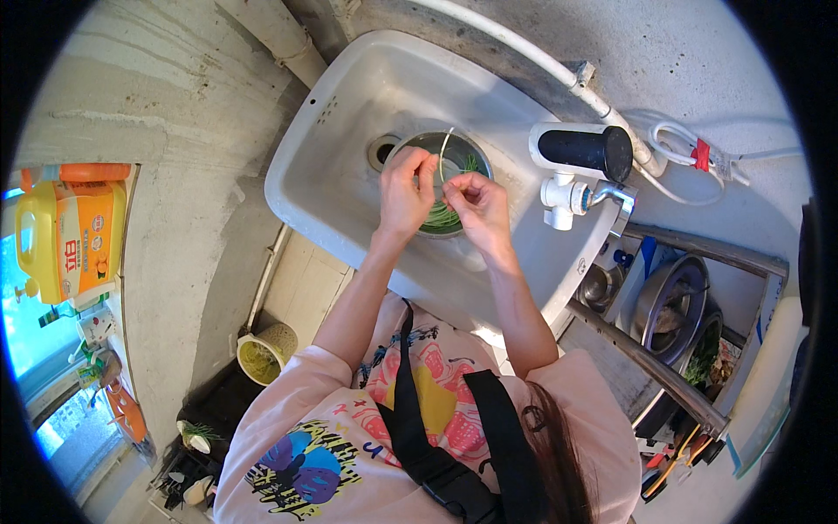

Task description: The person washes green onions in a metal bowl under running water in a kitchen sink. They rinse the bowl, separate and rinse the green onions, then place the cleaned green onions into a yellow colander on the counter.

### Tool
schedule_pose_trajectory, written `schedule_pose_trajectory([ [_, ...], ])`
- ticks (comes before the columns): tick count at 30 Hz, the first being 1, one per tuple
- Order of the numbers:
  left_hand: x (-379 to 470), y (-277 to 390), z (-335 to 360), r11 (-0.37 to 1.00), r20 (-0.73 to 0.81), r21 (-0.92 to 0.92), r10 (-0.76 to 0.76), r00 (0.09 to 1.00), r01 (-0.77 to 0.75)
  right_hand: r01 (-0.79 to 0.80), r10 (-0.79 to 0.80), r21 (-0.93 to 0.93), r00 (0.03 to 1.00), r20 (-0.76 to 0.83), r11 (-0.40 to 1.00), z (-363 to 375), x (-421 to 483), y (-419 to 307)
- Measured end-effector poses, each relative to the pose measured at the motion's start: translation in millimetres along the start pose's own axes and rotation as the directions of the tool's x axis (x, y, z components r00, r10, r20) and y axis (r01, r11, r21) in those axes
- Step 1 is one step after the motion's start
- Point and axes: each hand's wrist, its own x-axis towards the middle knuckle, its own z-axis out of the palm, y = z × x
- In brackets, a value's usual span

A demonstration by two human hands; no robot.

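A steel bowl (483, 149) stands in the white sink (340, 190), beside its drain hole (382, 153). Long thin green stalks (440, 219), which look like chives or garlic greens, lie in the bowl. My right hand (483, 208) pinches the lower end of a pale, thin stem (445, 154) above the bowl. The stem curves up past my left fingertips. My left hand (407, 193) is over the bowl's near left side, thumb and forefinger together; whether anything is between them I cannot tell. Both hands partly hide the bowl and the greens.
A faucet with a black-and-white body (579, 154) reaches over the sink's right edge. Right of the sink, a metal-framed rack (648, 347) holds bowls. A yellow detergent jug (72, 239) stands on the left ledge. On the lower left is a small bin (258, 360). A white pipe (524, 49) runs along the wall.
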Motion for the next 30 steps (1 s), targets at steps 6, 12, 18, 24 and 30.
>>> schedule_pose_trajectory([
  [6,7.6,-9.2,-5.9,0.985,-0.015,-0.131,-0.116,0.993,0.113,-0.013,0.014,0.019,1.0,-0.021,1.0,-2.8,-3.2,3.2],
  [12,7.7,-43.2,-11.7,0.838,-0.059,-0.38,-0.445,0.893,0.392,-0.023,0.023,0.052,1.0,-0.003,0.998,-9.4,-5.4,4.7],
  [18,3.8,-57.9,-21.0,0.951,-0.081,0.121,-0.277,0.958,0.285,-0.047,0.047,0.031,0.999,0.012,0.998,-11.7,-5.2,6.5],
  [24,-7.7,-15.1,-3.1,0.71,0.398,-0.371,-0.46,0.793,0.598,0.003,-0.002,-0.033,0.999,0.037,0.999,-9.8,-3.9,6.8],
  [30,-0.6,-6.0,-4.5,0.801,0.297,-0.373,-0.375,0.878,0.468,0.032,-0.029,-0.123,0.999,0.033,0.992,-9.3,-6.3,4.4],
])
